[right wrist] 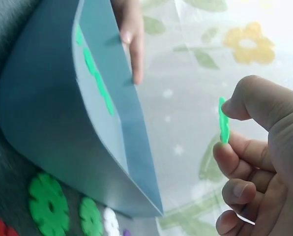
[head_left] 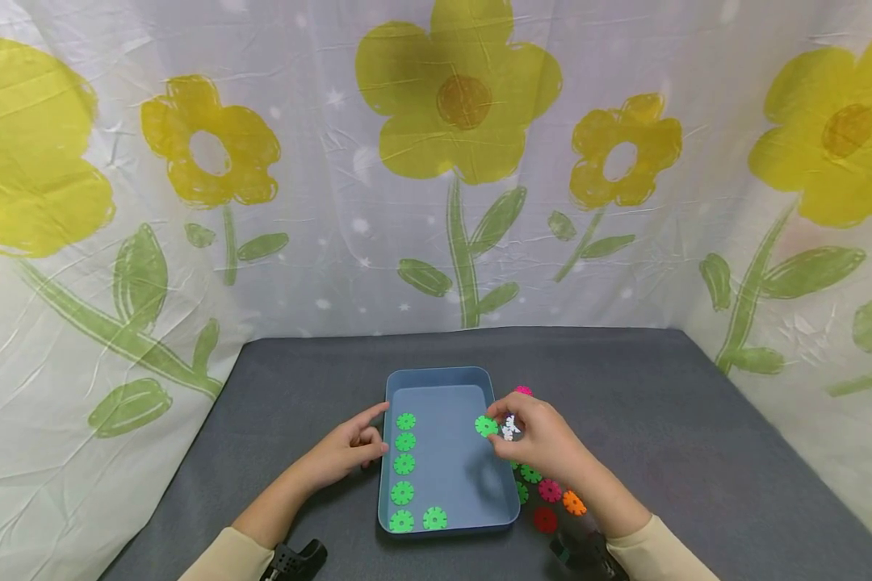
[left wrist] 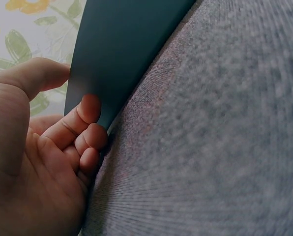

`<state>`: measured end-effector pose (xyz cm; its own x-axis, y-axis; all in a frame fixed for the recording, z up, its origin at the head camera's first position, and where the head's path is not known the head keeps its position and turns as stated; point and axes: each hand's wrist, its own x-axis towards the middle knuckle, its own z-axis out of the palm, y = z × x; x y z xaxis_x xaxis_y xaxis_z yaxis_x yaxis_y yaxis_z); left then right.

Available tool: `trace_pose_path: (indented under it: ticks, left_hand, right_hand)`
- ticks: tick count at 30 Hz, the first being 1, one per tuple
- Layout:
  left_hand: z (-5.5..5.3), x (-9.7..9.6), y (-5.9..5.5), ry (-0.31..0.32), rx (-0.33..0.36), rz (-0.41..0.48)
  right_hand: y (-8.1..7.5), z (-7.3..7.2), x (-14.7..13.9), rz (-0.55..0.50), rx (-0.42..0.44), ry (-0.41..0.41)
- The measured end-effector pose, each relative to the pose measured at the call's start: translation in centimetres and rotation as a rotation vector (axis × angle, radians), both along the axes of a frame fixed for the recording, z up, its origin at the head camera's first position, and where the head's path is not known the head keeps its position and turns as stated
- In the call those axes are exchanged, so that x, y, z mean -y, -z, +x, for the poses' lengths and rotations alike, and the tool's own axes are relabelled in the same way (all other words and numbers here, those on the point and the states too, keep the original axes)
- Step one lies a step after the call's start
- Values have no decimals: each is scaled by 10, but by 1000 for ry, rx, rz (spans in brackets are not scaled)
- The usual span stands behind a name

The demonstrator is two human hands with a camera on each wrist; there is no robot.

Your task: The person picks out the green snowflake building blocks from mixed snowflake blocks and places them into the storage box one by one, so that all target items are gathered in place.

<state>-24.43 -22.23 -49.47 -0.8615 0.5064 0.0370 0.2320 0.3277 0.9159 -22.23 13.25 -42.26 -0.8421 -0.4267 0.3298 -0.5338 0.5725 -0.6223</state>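
Note:
A shallow blue tray (head_left: 450, 464) lies in front of me. Inside it, several green notched plastic discs (head_left: 404, 464) run in a column along the left wall, with another green disc (head_left: 434, 518) beside the lowest one. My right hand (head_left: 541, 432) pinches a green notched disc (head_left: 486, 426) between thumb and fingertip, raised over the tray's right side; it appears edge-on in the right wrist view. At the left rim is my left hand (head_left: 345, 448), index finger extended and thumb tip right at the edge. Its other fingers bend loosely against the tray's outer wall (left wrist: 114, 54).
Right of the tray lie loose discs: green (right wrist: 48, 204), pink (head_left: 550, 490), orange (head_left: 574, 503), red (head_left: 545, 520) and white (head_left: 509, 428), partly hidden by my right hand and arm. A dark grey cloth (head_left: 320, 371) covers the table. A flower-printed curtain (head_left: 320, 161) surrounds it.

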Motion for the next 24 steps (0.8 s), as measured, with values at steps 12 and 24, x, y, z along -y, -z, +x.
trace_pose_path:
  ticks: [12,24]
  left_hand:
    - [-2,0,1,5,7,7]
    - [-3,1,3,13,1,21]
  right_hand:
    - [18,11,28,45,-23,-103]
    - [41,15,48,152,5,-195]
